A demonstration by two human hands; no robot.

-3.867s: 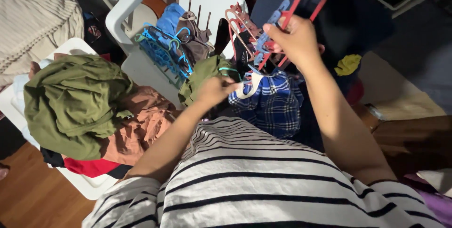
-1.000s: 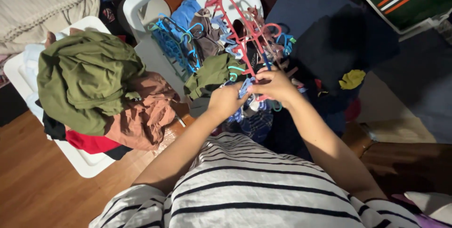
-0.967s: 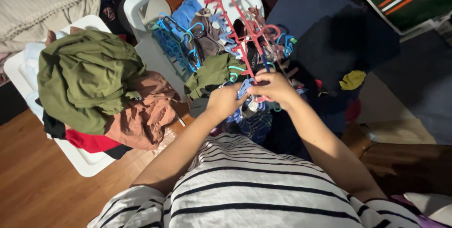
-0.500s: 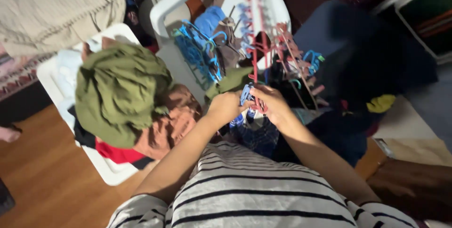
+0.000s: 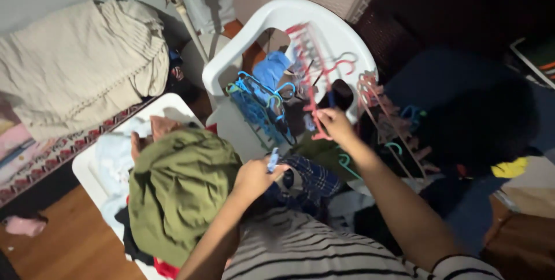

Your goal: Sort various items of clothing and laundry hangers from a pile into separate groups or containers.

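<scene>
Start with the white moulded plastic chair [image 5: 341, 28] at the far middle: its seat carries the tangle you are working in. On the left sits a white plastic laundry basket [image 5: 92, 161] heaped with clothes, an olive-green crumpled garment [image 5: 179, 187] on top; beyond it at far left lies a cream knitted blanket [image 5: 75, 78].

Your right hand [image 5: 334, 127] is closed on a thin red plastic clothes hanger [image 5: 315, 78], gripping it low with the frame standing up against the chair back. Judge it light and fairly stiff, yet springy and easy to snap at the slim bars; it will also snag on its neighbours, so take hold at the thicker junction rather than a thin arm. A bunch of bright blue plastic hangers [image 5: 254, 109] lies just left of it on the seat, and a looser set of pale pink plastic hangers [image 5: 393, 124] lies to the right, near the dark navy cloth [image 5: 462, 112].

Your left hand [image 5: 254, 177] is pinched shut on a small blue plastic clip-like piece [image 5: 273, 161], nearer to you than the chair; what exactly it is the blur hides. Just right of it a soft blue-and-white plaid garment [image 5: 312, 179] lies limp; it would drape and slide, so gather it by a fold
</scene>
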